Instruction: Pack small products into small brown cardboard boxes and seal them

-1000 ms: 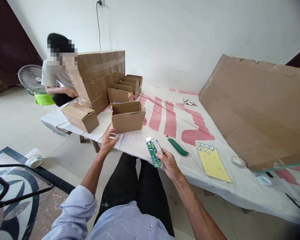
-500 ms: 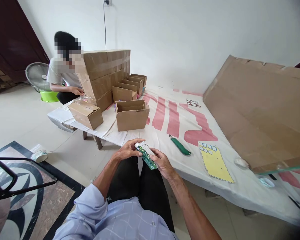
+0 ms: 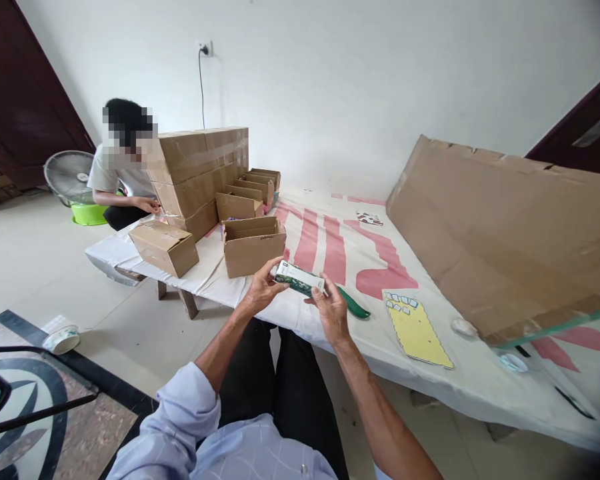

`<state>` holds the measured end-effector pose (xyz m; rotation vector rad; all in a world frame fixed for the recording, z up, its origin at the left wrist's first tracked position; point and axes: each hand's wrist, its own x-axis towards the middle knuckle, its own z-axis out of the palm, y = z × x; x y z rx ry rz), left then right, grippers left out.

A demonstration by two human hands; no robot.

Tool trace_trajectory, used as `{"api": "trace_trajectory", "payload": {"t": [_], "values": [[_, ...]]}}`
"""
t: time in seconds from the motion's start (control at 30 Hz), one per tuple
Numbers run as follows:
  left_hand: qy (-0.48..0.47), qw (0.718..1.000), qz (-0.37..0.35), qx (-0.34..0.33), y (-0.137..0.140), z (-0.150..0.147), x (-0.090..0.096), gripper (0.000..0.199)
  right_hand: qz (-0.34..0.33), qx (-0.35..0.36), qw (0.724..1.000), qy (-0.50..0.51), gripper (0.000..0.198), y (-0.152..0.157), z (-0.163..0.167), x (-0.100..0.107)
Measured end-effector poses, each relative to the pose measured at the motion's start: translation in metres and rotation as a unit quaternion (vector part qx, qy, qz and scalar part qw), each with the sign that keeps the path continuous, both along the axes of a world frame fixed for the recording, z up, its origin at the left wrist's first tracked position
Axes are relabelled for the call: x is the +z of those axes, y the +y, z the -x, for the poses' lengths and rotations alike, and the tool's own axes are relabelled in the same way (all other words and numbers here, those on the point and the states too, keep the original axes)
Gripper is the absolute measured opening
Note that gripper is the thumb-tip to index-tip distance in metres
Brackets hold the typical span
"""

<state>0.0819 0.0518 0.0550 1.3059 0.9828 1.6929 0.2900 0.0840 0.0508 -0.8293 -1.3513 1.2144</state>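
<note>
Between my two hands is a small green-and-white carton (image 3: 300,278), held over the near edge of the table. My left hand (image 3: 264,288) is closed on its left end, and my right hand (image 3: 330,308) grips the right end. The carton lies nearly level, with a white side facing up and a patterned green side toward me. Just behind my right hand lies a green utility knife (image 3: 356,305), partly hidden by it. An open cardboard box (image 3: 255,257) stands beyond my left hand.
Stacked cardboard boxes (image 3: 195,177) and a closed box (image 3: 164,247) stand at the left. Behind the stack crouches a person (image 3: 125,170) near a fan (image 3: 70,177). A large cardboard sheet (image 3: 505,240) and a yellow cutout (image 3: 420,330) lie to the right on the cloth-covered table (image 3: 325,333).
Both hands have lifted the carton forward over the table edge and turned it from a steep slant to nearly level. The view has tilted up slightly.
</note>
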Motion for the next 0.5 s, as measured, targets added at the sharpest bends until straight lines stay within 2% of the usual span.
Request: {"api": "trace_trajectory", "payload": {"t": [0.1, 0.17, 0.3, 0.4, 0.5], "values": [[0.043, 0.999, 0.001, 0.02, 0.031, -0.011, 0.005, 0.081, -0.071, -0.059, 0.996, -0.006, 0.083, 0.029, -0.007, 0.004], [0.055, 0.997, 0.036, 0.029, 0.05, -0.02, 0.006, 0.079, -0.085, -0.09, 0.992, -0.02, 0.085, 0.046, -0.012, 0.001], [0.056, 0.991, 0.124, 0.008, 0.066, -0.037, -0.007, 0.069, -0.032, -0.107, 0.992, -0.055, 0.091, 0.057, -0.024, -0.022], [0.058, 0.987, 0.15, -0.007, 0.059, -0.045, -0.025, 0.064, 0.023, -0.105, 0.992, -0.068, 0.094, 0.049, -0.03, -0.045], [0.058, 0.985, 0.164, -0.014, 0.056, -0.048, -0.035, 0.062, 0.029, -0.106, 0.991, -0.07, 0.094, 0.045, -0.032, -0.057]]}}
